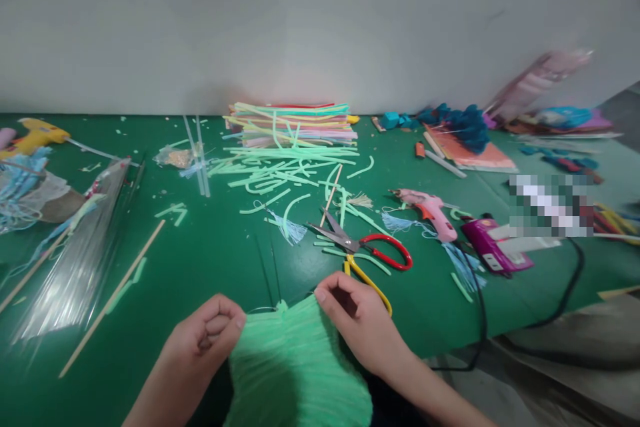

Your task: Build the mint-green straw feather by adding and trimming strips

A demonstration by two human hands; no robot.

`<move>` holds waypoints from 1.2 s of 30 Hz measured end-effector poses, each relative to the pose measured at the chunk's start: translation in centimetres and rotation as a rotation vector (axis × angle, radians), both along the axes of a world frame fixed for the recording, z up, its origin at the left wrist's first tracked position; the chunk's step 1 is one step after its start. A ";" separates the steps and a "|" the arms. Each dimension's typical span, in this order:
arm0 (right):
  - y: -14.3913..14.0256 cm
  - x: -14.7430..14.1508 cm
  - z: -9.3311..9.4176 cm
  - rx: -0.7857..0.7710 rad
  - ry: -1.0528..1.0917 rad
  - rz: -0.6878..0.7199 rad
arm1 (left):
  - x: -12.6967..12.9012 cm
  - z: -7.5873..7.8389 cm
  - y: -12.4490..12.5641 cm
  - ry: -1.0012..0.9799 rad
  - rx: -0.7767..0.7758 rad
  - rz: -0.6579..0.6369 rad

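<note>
The left hand (pixel 207 333) and the right hand (pixel 357 317) each pinch the top edge of a green pleated paper (pixel 297 367), close to the body at the near edge of the green worktop (pixel 200 260). The paper looks all folded and gathered at the top, but not yet tied. The scissors (pixel 363 247) and the pink glue gun (pixel 430 210) lie untouched just past the hands.

The lower part of the green pleated sheet (pixel 297 367) is cut off by the bottom edge. Both forearms leave the frame there too. The fingertips of the left hand (pixel 207 340) curl inward, out of sight. A pixelated patch (pixel 550 205) hides whatever lies at the right. The pink object (pixel 537 83) against the wall is blurred, possibly a packet. The clear wrapper (pixel 75 260) is smeared.
</note>
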State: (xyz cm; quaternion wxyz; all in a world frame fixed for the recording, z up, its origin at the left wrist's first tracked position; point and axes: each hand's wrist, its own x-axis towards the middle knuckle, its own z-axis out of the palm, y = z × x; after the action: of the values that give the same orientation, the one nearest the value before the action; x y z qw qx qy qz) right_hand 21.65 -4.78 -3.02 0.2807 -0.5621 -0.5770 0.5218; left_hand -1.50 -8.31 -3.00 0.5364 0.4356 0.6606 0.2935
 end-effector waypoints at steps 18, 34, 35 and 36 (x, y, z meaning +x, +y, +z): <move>0.3 0.0 0.5 -0.076 0.216 -0.058 | 2.6 0.9 0.9 -0.249 -0.140 0.130; 1.1 0.7 1.0 0.045 0.090 0.020 | 3.6 2.2 0.2 -0.636 -0.408 0.331; 1.4 1.5 1.1 0.137 -0.002 0.025 | 3.6 2.2 0.5 -0.646 -0.396 0.344; 1.7 2.4 1.1 0.238 -0.134 0.016 | 3.5 2.0 0.7 -0.645 -0.375 0.363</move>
State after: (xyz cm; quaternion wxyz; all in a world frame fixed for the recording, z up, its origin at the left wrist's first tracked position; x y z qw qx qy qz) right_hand 24.10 -3.06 -1.93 0.3021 -0.5536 -0.6568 0.4134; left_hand 1.95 -7.56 -0.95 0.7256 0.0923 0.5667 0.3793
